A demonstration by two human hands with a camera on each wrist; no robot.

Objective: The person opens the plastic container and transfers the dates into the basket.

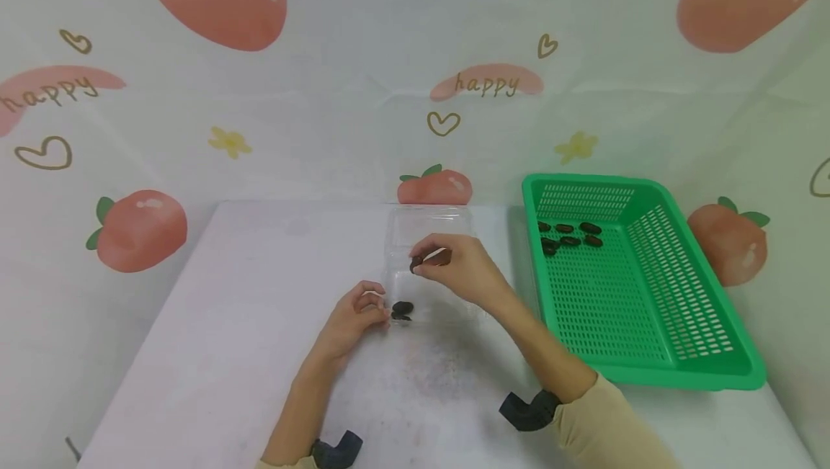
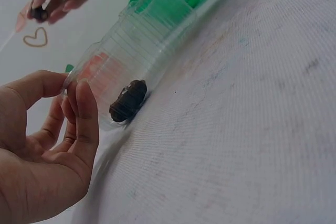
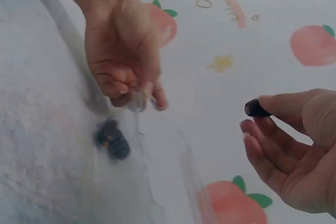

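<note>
A clear plastic clamshell box (image 1: 441, 303) lies on the table with its lid (image 1: 431, 220) folded back toward the wall. Dark brown dates (image 1: 403, 307) sit at its left end, and in the left wrist view a glossy date (image 2: 128, 101) shows through the wall. My left hand (image 1: 353, 319) pinches the box's left rim between thumb and fingers. Above the box, my right hand (image 1: 463, 267) holds another dark date (image 3: 256, 108) between thumb and fingertips, apart from the box.
To the right stands a green perforated basket (image 1: 713, 303) with several dates (image 1: 570, 241) grouped at its far left. A printed cloth wall (image 1: 337, 130) rises behind the white table (image 1: 246, 325).
</note>
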